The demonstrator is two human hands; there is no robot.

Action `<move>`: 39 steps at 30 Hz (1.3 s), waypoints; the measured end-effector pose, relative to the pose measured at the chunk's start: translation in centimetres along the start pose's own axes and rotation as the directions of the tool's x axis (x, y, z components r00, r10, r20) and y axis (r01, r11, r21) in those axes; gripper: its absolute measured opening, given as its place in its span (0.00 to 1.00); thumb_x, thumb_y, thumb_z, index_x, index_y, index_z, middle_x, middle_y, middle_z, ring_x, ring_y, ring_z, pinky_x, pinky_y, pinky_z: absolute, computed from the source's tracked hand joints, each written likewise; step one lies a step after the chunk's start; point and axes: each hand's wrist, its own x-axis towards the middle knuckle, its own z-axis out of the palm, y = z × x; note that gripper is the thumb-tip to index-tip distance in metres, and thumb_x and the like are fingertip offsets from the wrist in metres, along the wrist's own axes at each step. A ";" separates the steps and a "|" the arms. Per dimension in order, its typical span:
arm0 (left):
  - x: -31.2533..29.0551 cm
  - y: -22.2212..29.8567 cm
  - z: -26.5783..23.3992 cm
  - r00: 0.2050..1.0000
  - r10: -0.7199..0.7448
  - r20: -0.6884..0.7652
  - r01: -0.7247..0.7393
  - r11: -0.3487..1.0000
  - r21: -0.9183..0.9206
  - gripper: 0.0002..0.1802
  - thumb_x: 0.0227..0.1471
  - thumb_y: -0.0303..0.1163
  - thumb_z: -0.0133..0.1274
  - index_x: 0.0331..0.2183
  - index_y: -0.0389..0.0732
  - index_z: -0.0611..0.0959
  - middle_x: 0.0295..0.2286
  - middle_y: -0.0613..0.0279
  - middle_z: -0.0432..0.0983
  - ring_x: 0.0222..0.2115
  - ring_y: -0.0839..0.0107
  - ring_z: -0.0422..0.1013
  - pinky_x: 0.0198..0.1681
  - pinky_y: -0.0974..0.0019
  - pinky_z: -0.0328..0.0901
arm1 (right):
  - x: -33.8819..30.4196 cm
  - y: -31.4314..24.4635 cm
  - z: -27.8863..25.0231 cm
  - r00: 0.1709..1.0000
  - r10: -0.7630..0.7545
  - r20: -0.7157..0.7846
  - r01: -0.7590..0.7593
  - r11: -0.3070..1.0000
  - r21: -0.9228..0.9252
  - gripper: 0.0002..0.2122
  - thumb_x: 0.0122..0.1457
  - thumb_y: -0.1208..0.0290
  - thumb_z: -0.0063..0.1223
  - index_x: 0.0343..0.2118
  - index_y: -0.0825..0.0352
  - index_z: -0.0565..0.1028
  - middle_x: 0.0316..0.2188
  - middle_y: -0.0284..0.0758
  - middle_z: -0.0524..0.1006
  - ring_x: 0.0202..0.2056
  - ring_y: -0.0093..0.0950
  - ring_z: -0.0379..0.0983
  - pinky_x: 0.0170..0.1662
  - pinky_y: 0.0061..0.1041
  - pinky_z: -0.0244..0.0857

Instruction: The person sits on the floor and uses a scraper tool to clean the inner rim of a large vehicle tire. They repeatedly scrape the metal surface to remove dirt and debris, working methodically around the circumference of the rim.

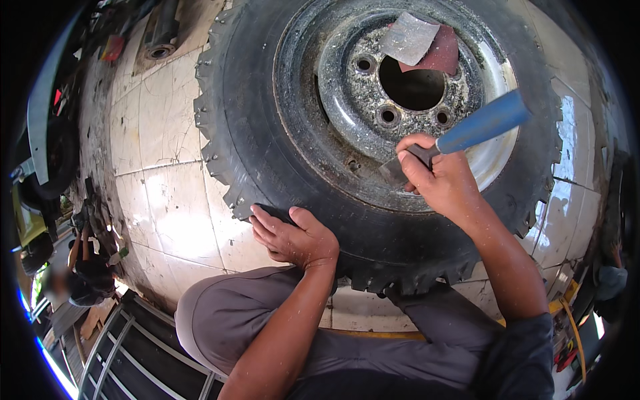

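A large black tire (247, 127) on a metal wheel rim (347, 113) lies flat before my knees. The rim is scuffed and flecked with pale, flaking patches. My right hand (443, 180) grips a blue-handled scraper (483, 123) low down, close to its metal part. Its flat blade meets the lower edge of the rim, while the handle points up to the right. My left hand (297, 240) rests on the tire's near-left side with its fingers stretched out, holding nothing. Two pieces of sandpaper, one grey (410, 39) and one dark red (440, 53), lie on the hub by the centre hole.
Pale tiles (173, 213) surround the tire. A metal tube (162, 40) lies at the upper left. At the lower left stands a rack of metal bars (120, 353). Another person (90, 267) is at the far left. A yellow bar (560, 303) lies at the lower right.
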 end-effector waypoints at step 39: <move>0.2 0.7 0.3 0.994 -0.102 -0.033 0.104 0.994 0.039 0.41 0.50 0.47 0.45 0.64 0.43 0.61 0.62 0.43 0.55 0.64 0.47 0.50 0.58 0.32 0.45 | 4.7 -3.8 0.2 0.937 0.172 0.304 0.039 0.813 -0.581 0.20 0.59 0.52 0.56 0.30 0.69 0.79 0.20 0.46 0.76 0.27 0.45 0.76 0.33 0.40 0.66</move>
